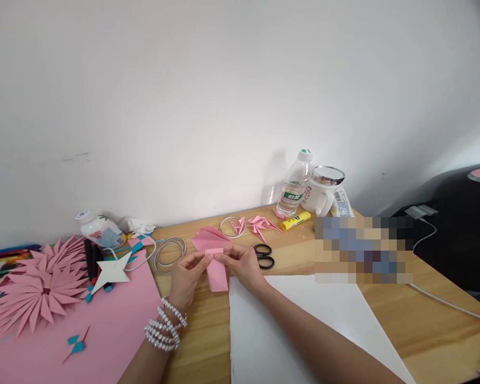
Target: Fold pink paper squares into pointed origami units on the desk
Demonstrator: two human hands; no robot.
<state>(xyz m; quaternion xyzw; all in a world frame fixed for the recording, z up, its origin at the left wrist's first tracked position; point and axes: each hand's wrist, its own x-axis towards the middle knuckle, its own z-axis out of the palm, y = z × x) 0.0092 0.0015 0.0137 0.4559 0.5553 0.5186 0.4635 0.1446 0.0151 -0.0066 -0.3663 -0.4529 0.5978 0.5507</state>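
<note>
A folded strip of pink paper [217,276] is held upright between my two hands, above the wooden table. My left hand [188,272], with bead bracelets on its wrist, pinches the strip's upper left edge. On the other edge, the thumb and fingers of my right hand [240,264] pinch it close to the left thumb. Just behind the hands lie more pink paper [208,238] and black-handled scissors [265,256], partly hidden by my right hand. Below my right forearm is a large white sheet [288,341].
Pink folded-paper flowers [44,290], a white paper star [112,270] and a pink sheet [116,330] lie left. At the back stand a water bottle [294,186] and a white mug [320,197], near a yellow glue stick [296,220]. A coiled cable [168,256] lies left of centre.
</note>
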